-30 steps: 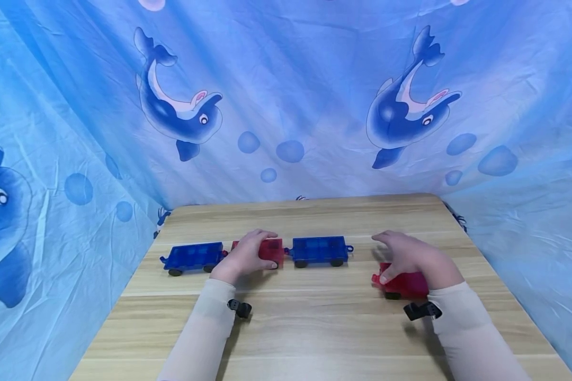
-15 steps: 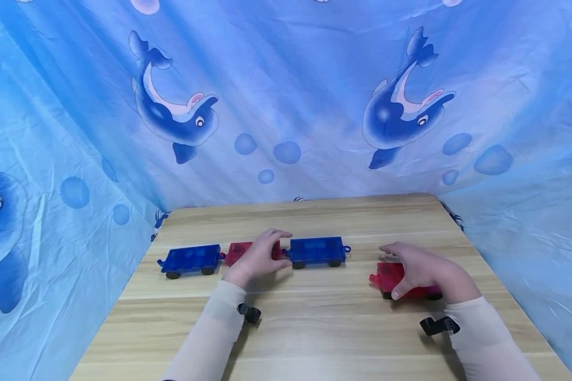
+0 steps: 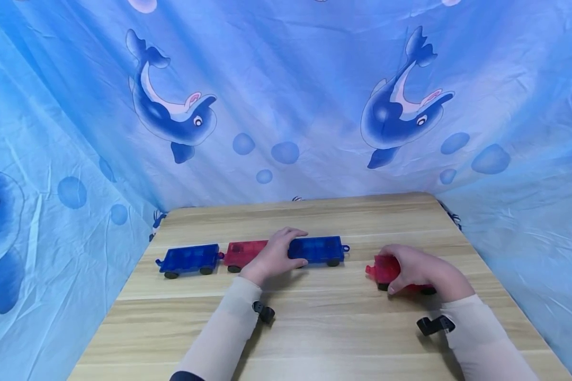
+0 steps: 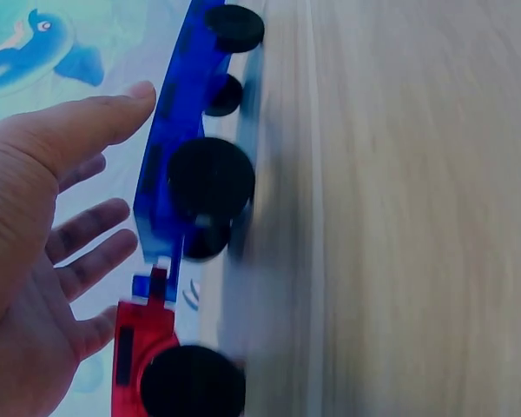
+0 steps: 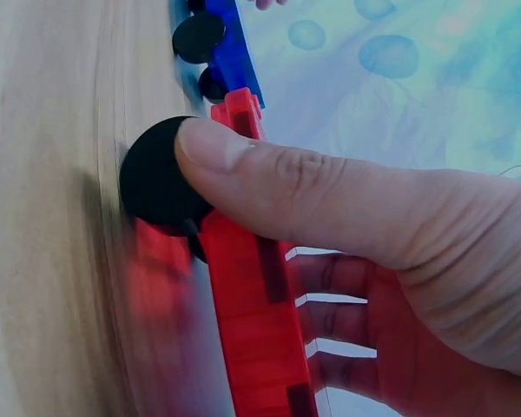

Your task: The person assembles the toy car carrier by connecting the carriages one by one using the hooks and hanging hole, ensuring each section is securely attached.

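Note:
A row of linked toy train cars stands on the table: a blue car (image 3: 189, 259) at left, a red car (image 3: 240, 254), then another blue car (image 3: 321, 250) with a hitch ring at its right end. My left hand (image 3: 277, 259) is over the joint between the red car and the right blue car. In the left wrist view its thumb lies beside the blue car's wall, and the fingers stay extended on the far side. My right hand (image 3: 412, 267) grips a separate red toy train car (image 5: 252, 313), thumb over one wheel, fingers behind. Its hitch points left.
The wooden table (image 3: 314, 328) ends at the back against a blue dolphin-print curtain (image 3: 286, 106), which also hangs at both sides. Bare tabletop separates the right blue car's ring from the held red car.
My left hand has slid right along the row, from the middle red car to the right blue car. My right hand has firmed its hold on the separate red car, which has shifted slightly up and left.

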Demonstrator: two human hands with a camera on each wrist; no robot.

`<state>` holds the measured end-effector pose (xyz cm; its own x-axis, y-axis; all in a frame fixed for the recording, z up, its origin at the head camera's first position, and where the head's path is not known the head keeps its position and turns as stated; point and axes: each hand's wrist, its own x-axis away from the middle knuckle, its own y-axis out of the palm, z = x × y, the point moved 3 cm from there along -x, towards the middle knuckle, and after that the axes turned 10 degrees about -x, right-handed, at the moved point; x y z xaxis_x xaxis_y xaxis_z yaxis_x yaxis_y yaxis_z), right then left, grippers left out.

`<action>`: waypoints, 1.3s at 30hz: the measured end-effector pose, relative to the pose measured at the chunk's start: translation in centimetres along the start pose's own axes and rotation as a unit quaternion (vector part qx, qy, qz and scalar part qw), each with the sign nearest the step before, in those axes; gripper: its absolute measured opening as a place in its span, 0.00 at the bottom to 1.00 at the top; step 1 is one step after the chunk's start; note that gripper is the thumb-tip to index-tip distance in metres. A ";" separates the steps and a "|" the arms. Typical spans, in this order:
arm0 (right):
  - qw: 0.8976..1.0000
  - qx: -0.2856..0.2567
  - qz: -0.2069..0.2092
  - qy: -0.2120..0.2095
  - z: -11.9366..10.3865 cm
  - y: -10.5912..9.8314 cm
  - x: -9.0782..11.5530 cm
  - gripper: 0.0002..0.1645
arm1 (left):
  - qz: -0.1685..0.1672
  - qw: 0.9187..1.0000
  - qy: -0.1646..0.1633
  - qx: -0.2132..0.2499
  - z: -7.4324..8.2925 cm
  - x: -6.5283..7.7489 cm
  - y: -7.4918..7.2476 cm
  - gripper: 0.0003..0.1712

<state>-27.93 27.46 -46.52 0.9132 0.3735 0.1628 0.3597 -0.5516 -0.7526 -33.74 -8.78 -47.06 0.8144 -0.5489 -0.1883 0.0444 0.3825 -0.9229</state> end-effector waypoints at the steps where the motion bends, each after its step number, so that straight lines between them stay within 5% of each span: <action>1: 1.000 -0.001 0.001 0.002 0.1 -0.1 -0.2 0.52 | -0.002 1.000 0.000 0.000 0.2 -0.2 0.1 0.43; 22: 0.999 -0.026 0.024 0.004 0.9 -1.1 -5.0 0.55 | -0.004 1.000 -0.012 -0.028 2.6 -2.8 2.2 0.51; 39: 0.998 -0.044 0.035 0.002 0.9 -0.5 -5.9 0.52 | -0.014 0.998 -0.032 -0.046 2.7 -3.1 2.7 0.50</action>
<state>-33.68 26.23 -47.64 0.9373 0.3291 0.1152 0.3108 -0.6389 -0.7037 -34.55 -4.00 -48.08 0.8495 -0.5082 -0.1418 0.0172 0.2952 -0.9553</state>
